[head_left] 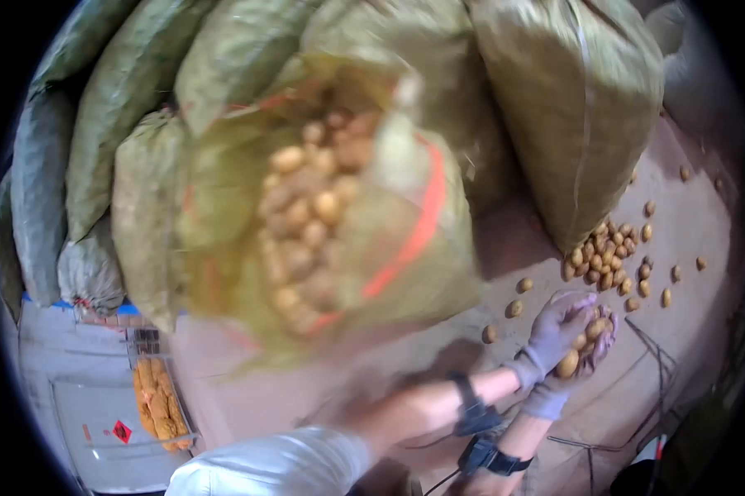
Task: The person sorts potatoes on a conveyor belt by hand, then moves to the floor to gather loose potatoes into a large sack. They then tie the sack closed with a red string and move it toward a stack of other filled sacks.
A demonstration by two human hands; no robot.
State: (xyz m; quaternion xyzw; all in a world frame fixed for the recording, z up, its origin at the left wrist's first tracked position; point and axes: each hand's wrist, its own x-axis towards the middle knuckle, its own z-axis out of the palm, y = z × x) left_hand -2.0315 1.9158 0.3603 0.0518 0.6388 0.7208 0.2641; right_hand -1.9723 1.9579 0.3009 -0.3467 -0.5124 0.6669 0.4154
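My left hand [556, 329], in a pale lilac glove, is cupped over a handful of small tan potatoes [567, 364]. Below and to its right, my right hand [601, 341], gloved too, curls round the same handful from the other side. Both hands are close together, just above the floor. A pile of loose small potatoes [608, 258] lies a little beyond them, against the foot of a tall full sack. To the left stands an open yellow-green sack [414, 248] with a red stripe, blurred, with many potatoes showing in its mouth.
Full woven sacks [571, 107] stand packed along the far side and left. Stray potatoes [514, 308] are scattered over the pinkish floor [372, 351]. Thin dark metal rods [661, 372] lie right of my hands. An orange-brown bundle [159, 401] is at lower left.
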